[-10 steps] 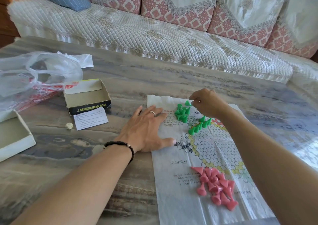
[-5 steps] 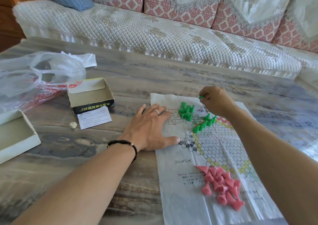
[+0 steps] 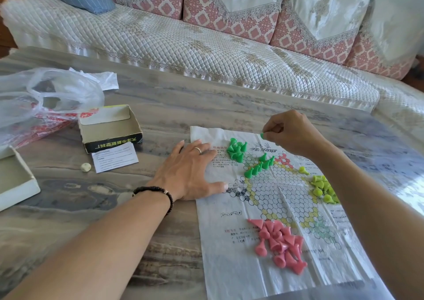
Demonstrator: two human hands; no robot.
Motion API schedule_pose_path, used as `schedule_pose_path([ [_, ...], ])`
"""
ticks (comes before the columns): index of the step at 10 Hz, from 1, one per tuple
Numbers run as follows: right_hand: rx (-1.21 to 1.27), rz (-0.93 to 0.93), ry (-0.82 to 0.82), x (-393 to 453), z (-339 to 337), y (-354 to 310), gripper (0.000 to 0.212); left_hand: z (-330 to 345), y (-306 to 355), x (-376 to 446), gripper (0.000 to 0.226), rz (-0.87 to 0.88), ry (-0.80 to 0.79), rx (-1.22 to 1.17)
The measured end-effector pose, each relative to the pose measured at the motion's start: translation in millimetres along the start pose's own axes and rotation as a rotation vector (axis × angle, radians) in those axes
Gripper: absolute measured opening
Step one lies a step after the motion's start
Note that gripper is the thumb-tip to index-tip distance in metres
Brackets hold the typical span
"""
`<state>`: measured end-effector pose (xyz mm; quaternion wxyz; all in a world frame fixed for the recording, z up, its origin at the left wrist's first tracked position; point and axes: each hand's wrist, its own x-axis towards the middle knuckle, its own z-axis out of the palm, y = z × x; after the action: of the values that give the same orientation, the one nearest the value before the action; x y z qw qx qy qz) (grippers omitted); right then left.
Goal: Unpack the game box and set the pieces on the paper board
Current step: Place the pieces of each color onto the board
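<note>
The paper board [image 3: 270,210] lies flat on the table, printed with a star of small circles. My left hand [image 3: 190,173] presses flat on its left edge, fingers spread. My right hand [image 3: 291,132] hovers above the board's far end, pinching one green piece [image 3: 262,135] between thumb and fingers. A loose heap of green pieces [image 3: 236,150] lies at the far left of the board, and a short row of green pieces [image 3: 260,165] stands on the star's upper point. A pink heap [image 3: 278,244] lies near me. A yellow-green heap [image 3: 323,188] lies at the right.
The open game box half [image 3: 110,127] sits left of the board with a leaflet [image 3: 114,157] and a white die [image 3: 85,168] beside it. Another box half [image 3: 13,178] is at the far left. A plastic bag [image 3: 43,102] lies behind. A quilted sofa [image 3: 183,45] borders the table.
My right hand lifted one green piece from the heap and moved up and right. The view shifted, so the yellow-green heap now shows. My left hand stayed put.
</note>
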<state>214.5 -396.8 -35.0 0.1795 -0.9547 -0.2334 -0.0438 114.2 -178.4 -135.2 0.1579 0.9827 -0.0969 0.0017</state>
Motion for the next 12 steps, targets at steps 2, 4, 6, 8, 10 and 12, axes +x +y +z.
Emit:
schedule_pose_path([
  [2, -0.137, -0.046, -0.144, -4.3, -0.3, -10.0, 0.020, -0.1, 0.1, -0.3, 0.095, 0.002, -0.001, 0.000],
  [4, -0.171, -0.049, -0.218, -3.0, 4.5, -9.2, 0.013, -0.3, 0.2, 0.5, 0.094, 0.002, -0.002, -0.005],
  [6, -0.185, -0.063, -0.240, -7.1, 10.4, -8.6, 0.013, 0.4, 0.0, 0.4, 0.094, -0.006, -0.002, -0.008],
  [8, -0.212, -0.062, -0.257, -7.8, 17.9, -6.8, 0.012, 0.0, 0.2, 0.3, 0.094, -0.004, -0.003, -0.002],
  [10, -0.190, -0.055, -0.254, -5.6, 24.4, -2.2, 0.013, -0.5, 0.6, -0.1, 0.093, -0.007, 0.000, -0.003],
  [12, -0.187, -0.086, -0.190, -3.7, 22.9, -6.0, 0.016, -0.7, 0.6, -0.1, 0.094, -0.007, -0.002, -0.011],
])
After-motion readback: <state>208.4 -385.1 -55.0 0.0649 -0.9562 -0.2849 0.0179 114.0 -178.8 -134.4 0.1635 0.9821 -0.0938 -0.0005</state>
